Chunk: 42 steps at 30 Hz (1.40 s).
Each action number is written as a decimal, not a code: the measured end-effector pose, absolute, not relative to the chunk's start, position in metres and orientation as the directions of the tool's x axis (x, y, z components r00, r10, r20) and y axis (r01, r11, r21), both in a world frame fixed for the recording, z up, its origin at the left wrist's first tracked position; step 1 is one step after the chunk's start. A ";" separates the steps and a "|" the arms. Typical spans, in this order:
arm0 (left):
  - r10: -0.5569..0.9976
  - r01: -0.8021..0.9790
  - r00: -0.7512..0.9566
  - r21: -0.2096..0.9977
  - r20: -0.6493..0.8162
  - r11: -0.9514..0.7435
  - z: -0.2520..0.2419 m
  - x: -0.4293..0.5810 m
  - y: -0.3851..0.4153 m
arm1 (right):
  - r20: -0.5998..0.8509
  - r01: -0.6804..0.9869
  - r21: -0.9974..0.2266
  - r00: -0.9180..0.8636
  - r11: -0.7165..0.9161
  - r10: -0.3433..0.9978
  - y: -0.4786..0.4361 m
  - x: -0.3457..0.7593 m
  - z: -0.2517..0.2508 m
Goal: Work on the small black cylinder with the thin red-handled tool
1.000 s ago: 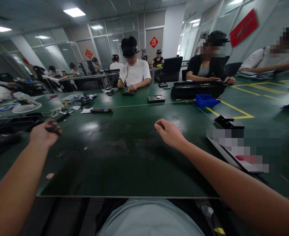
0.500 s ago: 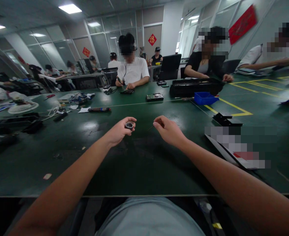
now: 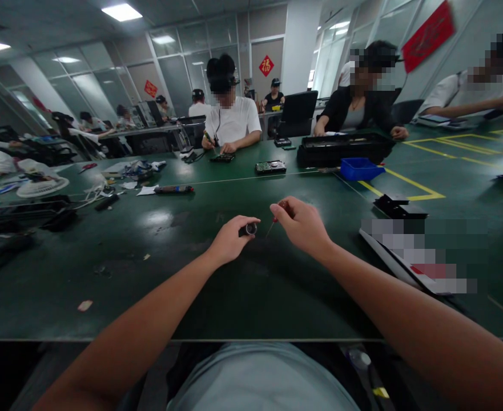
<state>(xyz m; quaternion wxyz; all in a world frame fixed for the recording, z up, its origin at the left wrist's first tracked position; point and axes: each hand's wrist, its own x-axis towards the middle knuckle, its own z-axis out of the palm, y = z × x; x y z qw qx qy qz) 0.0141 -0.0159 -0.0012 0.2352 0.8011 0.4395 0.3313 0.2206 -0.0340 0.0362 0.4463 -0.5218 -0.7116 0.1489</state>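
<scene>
My left hand (image 3: 229, 241) is closed around a small dark cylinder with a silvery rim (image 3: 251, 229), its round open end turned toward my right. Just across from it, my right hand (image 3: 303, 221) grips a thin screwdriver (image 3: 275, 218) with a reddish handle. The narrow shaft slants down and left from my fingers, and its tip is apart from the cylinder. Both hands are above the green table (image 3: 217, 302). Most of the screwdriver's handle is hidden by my fingers.
Ahead lie a hard drive (image 3: 270, 166), a blue bin (image 3: 361, 169) and a long black casing (image 3: 346, 150). A pen-like tool (image 3: 174, 189) and a white fan (image 3: 42, 186) are on the left. Black brackets (image 3: 399, 206) sit on the right. Co-workers sit opposite.
My left hand has moved right and slightly down with the cylinder, turning its open end rightward. My right hand has tilted the screwdriver steeper, so its red handle now shows. The hands are closer.
</scene>
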 end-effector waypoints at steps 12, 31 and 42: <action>0.884 0.548 0.328 0.695 0.332 -0.465 -0.009 0.003 -0.007 | 0.477 0.368 -0.802 -0.082 0.471 0.875 -0.032 0.218 0.030; 0.887 0.525 0.344 0.721 0.307 -0.453 -0.011 0.003 -0.008 | 0.452 0.377 -0.820 -0.037 0.431 0.892 -0.030 0.217 0.027; 0.888 0.538 0.329 0.709 0.320 -0.455 -0.011 0.001 -0.006 | 0.475 0.600 -0.683 -0.069 0.417 0.877 -0.036 0.220 0.036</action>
